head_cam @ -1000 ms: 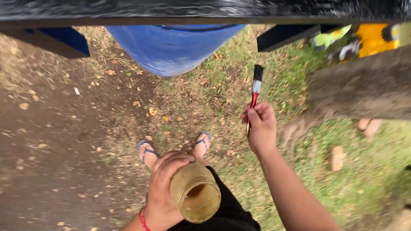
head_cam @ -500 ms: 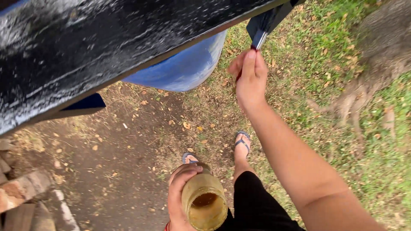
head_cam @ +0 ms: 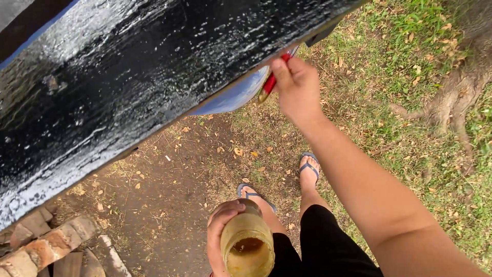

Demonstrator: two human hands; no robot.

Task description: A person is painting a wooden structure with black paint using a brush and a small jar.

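Note:
My right hand (head_cam: 297,87) grips a paintbrush with a red handle (head_cam: 270,82); its bristle end is hidden under the edge of a large glossy black painted board (head_cam: 128,87) that slants across the upper left. My left hand (head_cam: 218,231) holds an open yellowish glass jar (head_cam: 247,243) low in the view, near my legs. The jar has brownish liquid at the bottom. My feet in blue sandals (head_cam: 307,166) stand on the ground below.
A blue barrel (head_cam: 233,97) shows under the board's edge. Stacked bricks (head_cam: 46,246) lie at the lower left. Bare dirt with dry leaves lies under the board, grass to the right, and tree roots (head_cam: 451,97) at the right edge.
The view has tilted so the black board fills more of the frame. My right hand has moved the brush up against the board's lower edge. The jar stays held low.

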